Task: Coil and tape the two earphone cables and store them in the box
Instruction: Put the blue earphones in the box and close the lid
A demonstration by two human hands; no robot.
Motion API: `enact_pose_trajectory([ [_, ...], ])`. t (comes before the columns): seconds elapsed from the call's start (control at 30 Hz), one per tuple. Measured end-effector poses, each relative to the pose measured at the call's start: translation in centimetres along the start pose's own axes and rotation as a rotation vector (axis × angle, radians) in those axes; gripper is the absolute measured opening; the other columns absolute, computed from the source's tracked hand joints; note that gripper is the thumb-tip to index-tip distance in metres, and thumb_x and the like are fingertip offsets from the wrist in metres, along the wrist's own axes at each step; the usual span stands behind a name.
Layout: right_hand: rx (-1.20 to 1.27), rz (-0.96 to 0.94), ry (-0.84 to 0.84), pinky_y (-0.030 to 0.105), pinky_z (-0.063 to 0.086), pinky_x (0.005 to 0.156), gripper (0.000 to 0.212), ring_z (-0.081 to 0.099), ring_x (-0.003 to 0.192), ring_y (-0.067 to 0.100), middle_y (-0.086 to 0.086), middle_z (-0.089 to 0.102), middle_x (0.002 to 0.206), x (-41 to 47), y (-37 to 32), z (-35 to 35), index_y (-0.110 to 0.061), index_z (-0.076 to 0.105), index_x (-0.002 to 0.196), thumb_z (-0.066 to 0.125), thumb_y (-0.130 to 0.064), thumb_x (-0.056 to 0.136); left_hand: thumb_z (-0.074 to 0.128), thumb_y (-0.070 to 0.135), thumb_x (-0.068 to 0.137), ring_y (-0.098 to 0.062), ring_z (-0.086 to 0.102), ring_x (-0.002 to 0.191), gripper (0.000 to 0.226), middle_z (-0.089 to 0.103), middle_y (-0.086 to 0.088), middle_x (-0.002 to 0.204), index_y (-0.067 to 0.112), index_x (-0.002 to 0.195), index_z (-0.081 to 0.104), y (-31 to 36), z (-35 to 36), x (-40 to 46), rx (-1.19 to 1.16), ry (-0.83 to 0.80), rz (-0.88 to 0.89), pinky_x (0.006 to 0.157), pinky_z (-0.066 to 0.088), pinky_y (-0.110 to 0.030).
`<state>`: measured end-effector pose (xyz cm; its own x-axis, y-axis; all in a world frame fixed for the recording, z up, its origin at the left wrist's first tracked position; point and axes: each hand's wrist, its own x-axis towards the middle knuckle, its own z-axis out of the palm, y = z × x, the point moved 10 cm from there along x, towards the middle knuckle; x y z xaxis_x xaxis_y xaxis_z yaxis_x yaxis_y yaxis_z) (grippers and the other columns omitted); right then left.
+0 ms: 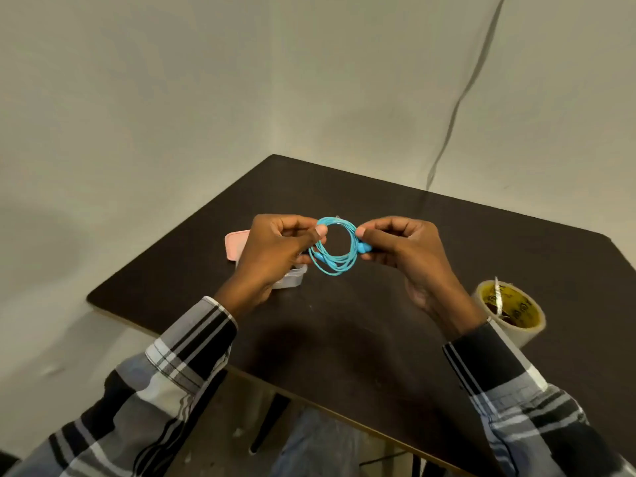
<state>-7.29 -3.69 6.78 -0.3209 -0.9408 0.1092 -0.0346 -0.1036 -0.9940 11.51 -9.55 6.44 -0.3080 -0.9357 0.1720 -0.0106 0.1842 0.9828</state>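
Note:
A turquoise earphone cable (339, 265) is wound into a round coil and held above the dark table (344, 325). My left hand (275, 253) pinches the coil's left side between thumb and fingers. My right hand (409, 251) pinches its right side, where the earbuds show. A clear plastic box (290, 278) stands on the table under my left hand, mostly hidden by it. Its pink lid (235, 244) lies just behind it to the left. A second earphone cable is not visible.
A roll of clear tape (509, 309) with a yellow core stands at the table's right, a loose end sticking up. The table sits in a corner of pale walls. A dark wire (457, 105) runs down the right wall.

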Motion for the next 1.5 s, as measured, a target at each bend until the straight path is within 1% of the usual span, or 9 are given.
enact_pose_trajectory([
  [0.23,-0.067,-0.034,-0.05,0.029,0.061,0.067,0.007,0.07,0.07,0.017,0.016,0.076,0.084,4.3,0.2,7.3,0.002,0.075,0.087,0.075,-0.002,0.082,0.074,0.03,0.084,-0.008,0.072,0.076,0.012,0.076,0.005,0.083,0.023,0.093,0.075,-0.4,-7.9,1.6,0.291,0.238,0.07,0.075,0.06,-0.033],
  [0.4,-0.24,-0.071,-0.08,0.03,0.061,0.067,0.007,0.073,0.074,0.019,0.012,0.076,0.083,5.4,2.2,9.6,-0.001,0.074,0.089,0.074,-0.005,0.084,0.075,0.036,0.083,-0.005,0.069,0.074,0.019,0.076,0.005,0.088,0.021,0.094,0.077,-2.9,-9.5,1.8,0.499,0.254,0.014,0.066,0.058,-0.027],
  [0.5,-0.347,-0.071,-0.093,0.032,0.063,0.069,0.005,0.074,0.078,0.022,0.009,0.076,0.082,5.4,3.7,9.8,-0.005,0.075,0.089,0.075,-0.008,0.084,0.074,0.038,0.083,-0.005,0.061,0.072,0.021,0.074,0.004,0.094,0.019,0.091,0.078,-3.9,-9.7,1.5,0.665,0.261,-0.003,0.056,0.043,-0.02],
  [0.7,-0.583,-0.127,-0.142,0.029,0.062,0.071,0.004,0.073,0.076,0.011,-0.003,0.076,0.083,5.5,4.5,10.9,-0.018,0.078,0.088,0.078,-0.02,0.084,0.073,0.037,0.084,-0.017,0.049,0.115,0.026,0.063,0.0,0.117,0.014,0.096,0.076,-4.6,-9.9,1.8,0.824,0.269,-0.027,0.074,0.043,-0.028],
  [0.87,-0.796,-0.186,-0.207,0.023,0.059,0.068,0.009,0.071,0.077,0.007,-0.005,0.077,0.089,5.3,4.4,11.6,-0.02,0.078,0.092,0.077,-0.026,0.085,0.069,0.037,0.087,-0.016,0.036,0.126,0.023,0.055,0.005,0.129,0.018,0.097,0.078,-4.7,-9.0,1.9,0.94,0.177,-0.007,0.081,0.036,-0.028],
  [1.07,-1.044,-0.262,-0.319,0.02,0.053,0.07,0.019,0.067,0.091,0.007,-0.007,0.075,0.107,4.7,3.7,12.6,-0.024,0.076,0.109,0.066,-0.029,0.094,0.068,0.033,0.088,-0.019,0.032,0.136,0.021,0.049,0.003,0.144,0.018,0.099,0.077,-5.6,-8.1,2.5,0.956,0.052,-0.006,0.109,0.035,-0.044],
  [1.27,-1.071,-0.143,-0.455,0.026,0.056,0.086,0.027,0.066,0.098,0.007,-0.003,0.073,0.114,4.6,3.9,12.1,-0.02,0.073,0.116,0.063,-0.009,0.094,0.07,0.026,0.088,-0.017,0.051,0.124,0.02,0.053,-0.002,0.141,0.014,0.103,0.076,-6.7,-8.3,2.7,0.62,0.039,-0.038,0.098,0.043,-0.032],
  [1.4,-1.066,-0.122,-0.418,0.031,0.059,0.087,0.03,0.069,0.094,0.008,-0.001,0.074,0.109,4.6,4.0,11.8,-0.017,0.072,0.117,0.071,-0.008,0.088,0.069,0.027,0.088,-0.015,0.055,0.117,0.021,0.053,-0.001,0.14,0.011,0.101,0.076,-7.2,-7.7,2.5,0.687,0.012,-0.062,0.092,0.044,-0.025],
  [1.5,-1.081,-0.128,-0.402,0.031,0.06,0.082,0.025,0.069,0.092,0.008,-0.001,0.074,0.107,4.5,4.2,11.8,-0.018,0.072,0.109,0.075,-0.01,0.085,0.069,0.029,0.088,-0.017,0.051,0.124,0.023,0.054,-0.003,0.14,0.01,0.098,0.076,-6.4,-7.2,2.2,0.726,0.0,-0.001,0.103,0.044,-0.036],
])
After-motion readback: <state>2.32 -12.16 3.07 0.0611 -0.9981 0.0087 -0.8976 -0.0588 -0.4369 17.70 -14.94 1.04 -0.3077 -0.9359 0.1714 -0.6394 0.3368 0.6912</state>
